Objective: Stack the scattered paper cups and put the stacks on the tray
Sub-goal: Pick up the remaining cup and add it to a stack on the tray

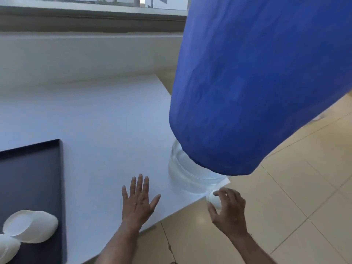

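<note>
A dark tray (pixel 45 168) lies at the left on the white table (pixel 106 115). A white paper cup (pixel 32 225) lies on its side in the tray's near part, with another white cup (pixel 7 248) beside it at the frame's left edge. My left hand (pixel 138 201) rests flat on the table, fingers spread, holding nothing. My right hand (pixel 227 210) is off the table's near right corner, fingers curled around a small white paper cup (pixel 214 200), which is partly hidden by the fingers.
A big water jug (pixel 190 174) with a clear base stands on the table's right corner, draped in a blue cover (pixel 257 82). Tiled floor (pixel 304 206) lies to the right and below. A wall and window ledge run behind the table.
</note>
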Available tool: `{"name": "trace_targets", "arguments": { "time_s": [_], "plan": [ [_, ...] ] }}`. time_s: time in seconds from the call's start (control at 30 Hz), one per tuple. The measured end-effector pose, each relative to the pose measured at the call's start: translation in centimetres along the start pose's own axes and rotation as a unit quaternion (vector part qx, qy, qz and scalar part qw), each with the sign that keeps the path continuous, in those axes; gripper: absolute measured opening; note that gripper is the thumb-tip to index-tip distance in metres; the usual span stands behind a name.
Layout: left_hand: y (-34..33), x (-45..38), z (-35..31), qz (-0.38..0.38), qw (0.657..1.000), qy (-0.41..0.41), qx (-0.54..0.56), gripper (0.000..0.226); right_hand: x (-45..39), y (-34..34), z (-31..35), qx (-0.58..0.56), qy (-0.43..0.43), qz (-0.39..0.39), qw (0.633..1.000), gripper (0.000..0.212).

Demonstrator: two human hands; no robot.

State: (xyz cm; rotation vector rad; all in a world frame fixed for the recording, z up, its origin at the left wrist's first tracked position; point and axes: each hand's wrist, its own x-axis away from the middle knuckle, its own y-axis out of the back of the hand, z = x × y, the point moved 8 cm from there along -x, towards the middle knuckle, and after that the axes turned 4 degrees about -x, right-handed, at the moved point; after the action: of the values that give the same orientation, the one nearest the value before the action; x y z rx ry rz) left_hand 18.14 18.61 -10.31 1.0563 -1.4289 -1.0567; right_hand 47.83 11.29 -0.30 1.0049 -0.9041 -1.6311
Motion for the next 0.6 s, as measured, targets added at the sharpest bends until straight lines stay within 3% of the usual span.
{"name": "trace_targets", "arguments": {
  "time_s": [0.13,0.23,0.43,0.6],
  "plan": [
    [-1.8,-0.2,0.0,0.033,0.999,0.017,0.002,0.109,0.6,-1.4,-3.6,0.022,-0.051,0.080,0.995,0.065],
    [-2.8,0.1,0.2,0.046,0.999,0.025,0.008,0.106,0.6,-2.4,-4.4,0.002,-0.052,0.107,0.993,0.073],
    [-3.4,0.1,0.4,0.046,0.999,0.024,0.004,0.101,0.1,-2.5,-4.3,-0.063,-0.059,0.073,0.994,0.062],
    [-3.6,0.0,0.7,0.053,0.998,0.024,0.022,0.091,1.0,-1.4,-5.3,-0.135,-0.100,0.014,0.986,0.066]
  ]
}}
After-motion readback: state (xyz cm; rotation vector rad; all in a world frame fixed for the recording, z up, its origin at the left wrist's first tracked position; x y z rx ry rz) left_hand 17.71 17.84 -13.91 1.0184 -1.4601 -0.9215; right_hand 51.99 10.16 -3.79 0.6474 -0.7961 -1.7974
